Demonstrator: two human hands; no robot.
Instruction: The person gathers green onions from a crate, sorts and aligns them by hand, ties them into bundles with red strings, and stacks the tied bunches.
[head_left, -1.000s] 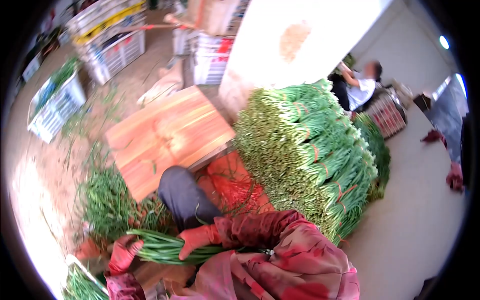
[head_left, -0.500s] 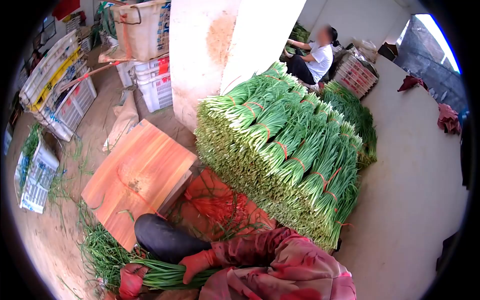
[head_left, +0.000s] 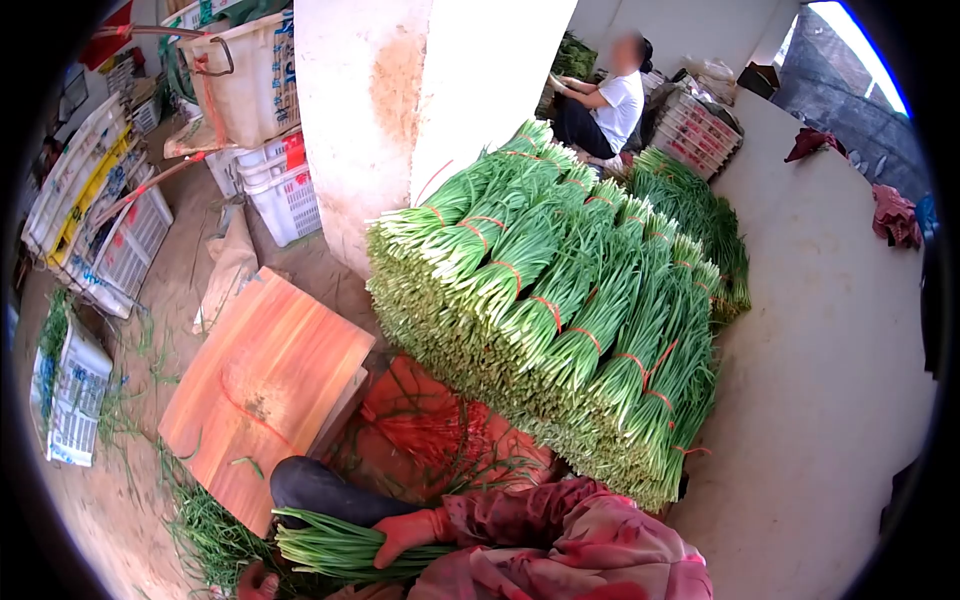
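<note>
My right hand, in a red glove, is wrapped round a bunch of long green stalks low in the view, beside my dark-clad knee. At the bottom edge, my left hand shows only in part, next to the end of the bunch; whether it touches anything is unclear. A wooden board lies in front of my knee, with a red tie across it. Red ties are heaped on a red surface to its right. Beyond them rises a large stack of tied green bundles.
A white pillar stands behind the stack. White crates and a crate of greens are at the left. Loose greens lie near the board. A seated person is at the back, beside a crate.
The view has swung right, bringing the stack nearer the middle. My left hand has dropped toward the bottom edge, away from the stalks, while my right hand keeps its hold.
</note>
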